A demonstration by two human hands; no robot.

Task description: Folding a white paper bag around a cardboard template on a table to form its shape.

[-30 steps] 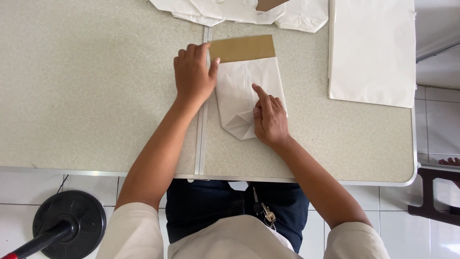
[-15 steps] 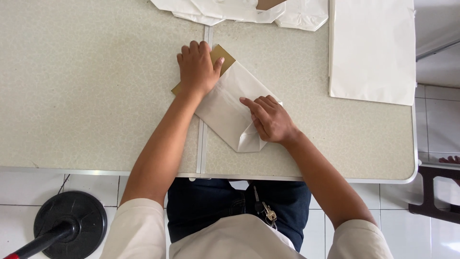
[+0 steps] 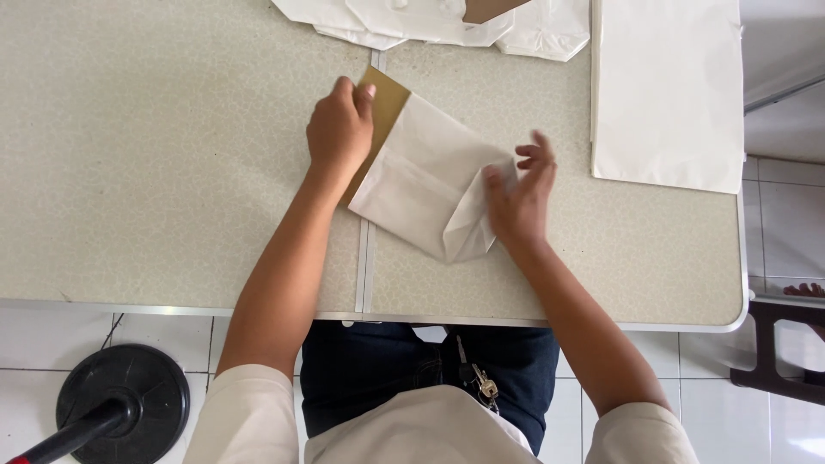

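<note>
Fingers of the left hand [image 3: 339, 129] are curled, pressing down on the brown card insert [image 3: 385, 107] that sticks out of the white paper bag [image 3: 421, 176] at its open end. Not a pinch, more a flat hold-down; thumb tip sits on the brown edge.

Right hand [image 3: 520, 193] is at the bag's other end, fingers loosely spread and blurred. Thumb and palm side touch the folded bottom flap [image 3: 468, 232]; the upper fingers are lifted clear of the paper. Cannot tell whether it actually grips the flap.

Bag lies tilted between the two hands, flat on the speckled table [image 3: 172, 172], straddling the table's centre seam just below the left hand. Contents: only the brown card shows, partly inside.

Beyond the fingertips, at the far table edge: a heap of more white bags [image 3: 430, 21]. Out past the right hand: a flat stack of white sheets [image 3: 666, 86], well apart from the bag.

Below the left elbow, on the tiled floor: a black round stand base [image 3: 125, 399].
</note>
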